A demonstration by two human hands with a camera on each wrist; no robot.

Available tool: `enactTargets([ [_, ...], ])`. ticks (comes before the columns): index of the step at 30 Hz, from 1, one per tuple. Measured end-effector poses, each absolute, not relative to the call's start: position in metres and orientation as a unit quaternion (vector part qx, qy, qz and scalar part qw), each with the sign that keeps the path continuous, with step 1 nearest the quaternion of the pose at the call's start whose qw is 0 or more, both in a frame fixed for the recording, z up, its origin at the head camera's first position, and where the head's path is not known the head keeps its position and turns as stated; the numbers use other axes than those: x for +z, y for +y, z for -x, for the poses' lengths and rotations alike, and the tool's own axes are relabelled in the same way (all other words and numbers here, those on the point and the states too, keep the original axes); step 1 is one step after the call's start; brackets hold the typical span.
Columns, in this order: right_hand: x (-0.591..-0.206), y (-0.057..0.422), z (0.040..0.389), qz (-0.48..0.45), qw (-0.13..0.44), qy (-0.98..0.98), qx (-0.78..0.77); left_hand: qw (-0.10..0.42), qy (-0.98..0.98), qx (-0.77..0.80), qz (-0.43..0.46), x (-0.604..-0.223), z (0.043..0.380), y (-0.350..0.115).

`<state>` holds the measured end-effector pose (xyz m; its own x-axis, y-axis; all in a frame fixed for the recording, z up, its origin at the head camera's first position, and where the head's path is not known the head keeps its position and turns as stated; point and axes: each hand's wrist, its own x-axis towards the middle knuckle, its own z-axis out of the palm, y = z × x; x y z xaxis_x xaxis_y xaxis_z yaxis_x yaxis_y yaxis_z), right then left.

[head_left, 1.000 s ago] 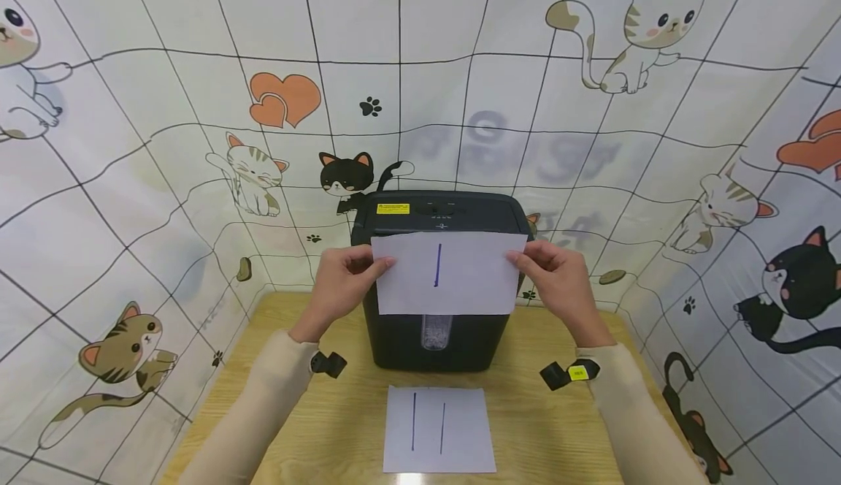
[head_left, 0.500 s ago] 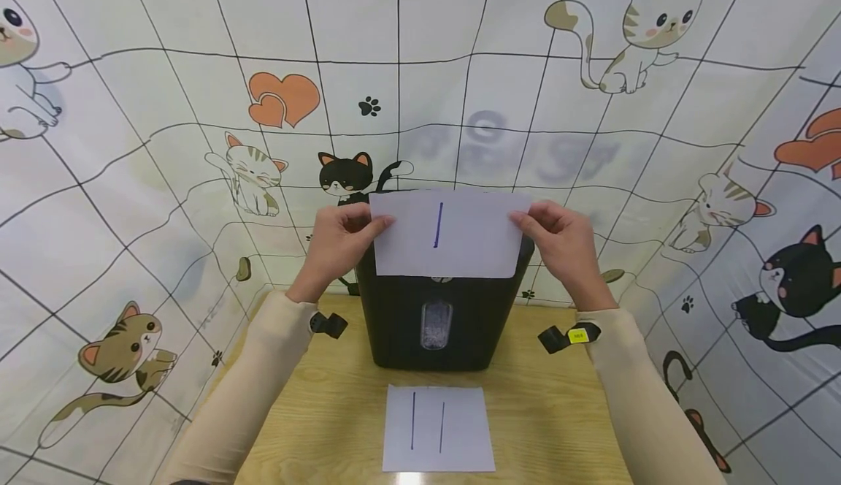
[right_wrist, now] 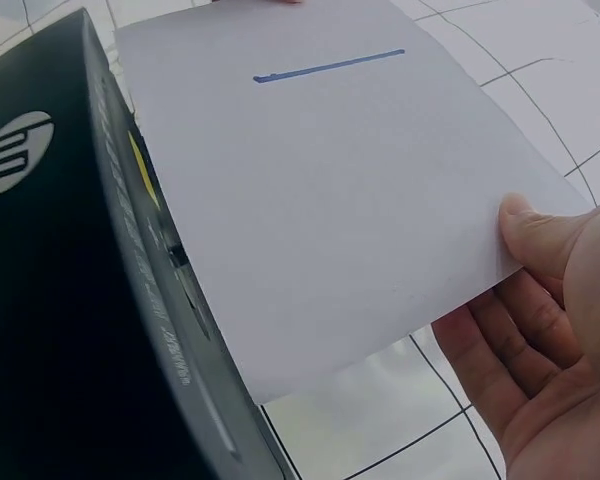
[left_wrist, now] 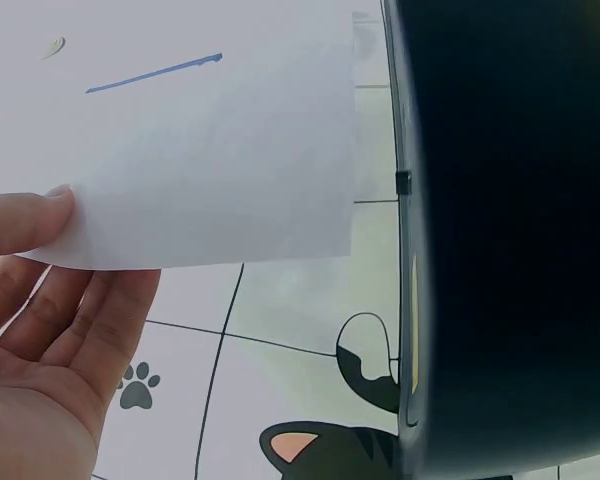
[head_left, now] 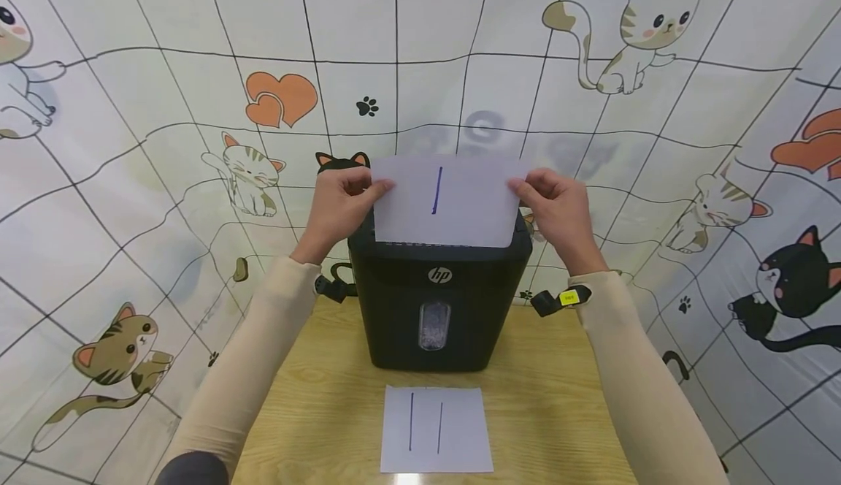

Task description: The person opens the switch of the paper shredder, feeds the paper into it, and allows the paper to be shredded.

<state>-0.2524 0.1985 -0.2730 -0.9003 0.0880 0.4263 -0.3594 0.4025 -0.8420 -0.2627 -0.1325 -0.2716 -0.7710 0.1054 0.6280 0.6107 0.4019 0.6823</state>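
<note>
Pinching a sheet [head_left: 453,204] by its sides, left hand [head_left: 340,204] and right hand [head_left: 558,204] apparently align it over the shredder [head_left: 469,302], level lowering likely next, the gap unclear from here.

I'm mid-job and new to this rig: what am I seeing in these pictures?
No robot: a person's bare left hand and right hand pinch the two sides of a white sheet with one blue line. One picture looks down from the head; the other two look from the wrists. The sheet is held above a black shredder; the left wrist view shows a gap between them. The shredder stands on a wooden table; in front of it lies another paper with two lines.
</note>
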Motion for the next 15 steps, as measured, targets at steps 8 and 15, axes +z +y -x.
enactTargets([
  [8,-0.272,0.199,0.269,-0.095,0.195,-0.805,0.552,0.267,-0.801,-0.485,0.226,-0.268,0.277,-0.134],
  [15,-0.276,0.2,0.282,-0.1,0.19,-0.794,0.569,0.26,-0.81,-0.477,0.222,-0.271,0.283,-0.131],
])
